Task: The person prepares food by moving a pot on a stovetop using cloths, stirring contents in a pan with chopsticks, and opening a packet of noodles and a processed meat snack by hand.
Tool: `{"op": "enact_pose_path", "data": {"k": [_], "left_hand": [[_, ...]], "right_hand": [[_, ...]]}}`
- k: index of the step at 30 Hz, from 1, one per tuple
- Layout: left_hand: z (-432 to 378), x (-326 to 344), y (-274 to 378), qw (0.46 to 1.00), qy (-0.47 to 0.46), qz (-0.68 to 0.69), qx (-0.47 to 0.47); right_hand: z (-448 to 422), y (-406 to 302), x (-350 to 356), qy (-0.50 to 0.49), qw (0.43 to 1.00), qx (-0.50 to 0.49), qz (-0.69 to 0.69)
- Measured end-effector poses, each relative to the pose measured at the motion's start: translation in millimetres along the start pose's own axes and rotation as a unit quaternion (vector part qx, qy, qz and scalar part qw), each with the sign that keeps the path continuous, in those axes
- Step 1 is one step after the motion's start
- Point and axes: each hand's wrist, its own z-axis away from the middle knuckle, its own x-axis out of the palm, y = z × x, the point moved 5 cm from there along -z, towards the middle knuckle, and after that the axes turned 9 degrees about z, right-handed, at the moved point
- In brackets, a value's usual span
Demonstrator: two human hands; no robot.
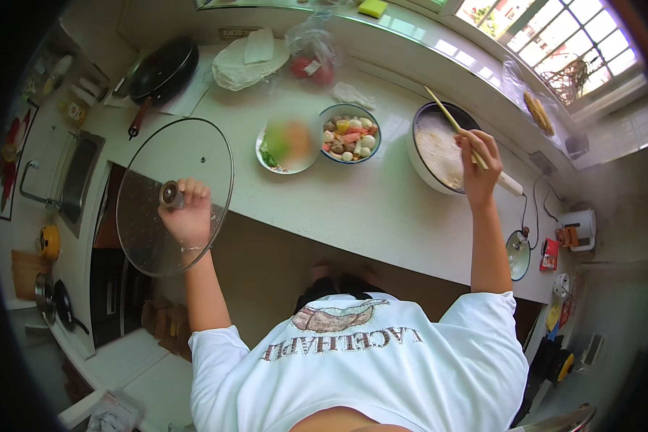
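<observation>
My left hand (189,213) grips the knob of a round glass lid (140,237), tilted up beyond the counter's front edge. With my right hand (481,162) I hold pale chopsticks (444,109) over an electric pot (422,167) with a white handle. Pale, frothy liquid (437,148) fills much of that pot; what lies under the froth is hidden. Left of the pot, a blue-rimmed bowl (378,148) holds fish balls and other mixed pieces. Beside it stands a plate (287,170) with green leaves and something orange, largely blurred.
A dark frying pan (164,70) lies at the back left, near a whitish round cover (237,73) and a plastic bag (316,40) with something red inside. A crumpled tissue (352,95) lies behind the bowl. Cords (540,216) and a small green dish (518,259) are at the right.
</observation>
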Motion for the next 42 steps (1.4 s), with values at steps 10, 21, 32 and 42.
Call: {"op": "enact_pose_path", "data": {"k": [10, 21, 32, 42], "left_hand": [[-4.1, 35.3, -116.9, 0.997, -0.014, 0.011, -0.075], [14.0, 56.8, -155.4, 0.997, 0.017, -0.010, -0.069], [22.9, 61.3, -157.7, 0.996, -0.017, -0.022, -0.087], [24.9, 55.5, -159.5, 0.993, -0.031, -0.019, -0.109]], "right_hand": [[88.8, 180.9, -49.3, -0.069, 0.830, 0.473, -0.288], [78.0, 211.5, -31.4, -0.100, 0.936, 0.322, -0.101], [61.9, 238.1, -112.8, -0.004, 0.918, 0.388, -0.080], [91.8, 235.3, -52.1, -0.067, 0.887, 0.428, -0.157]]}}
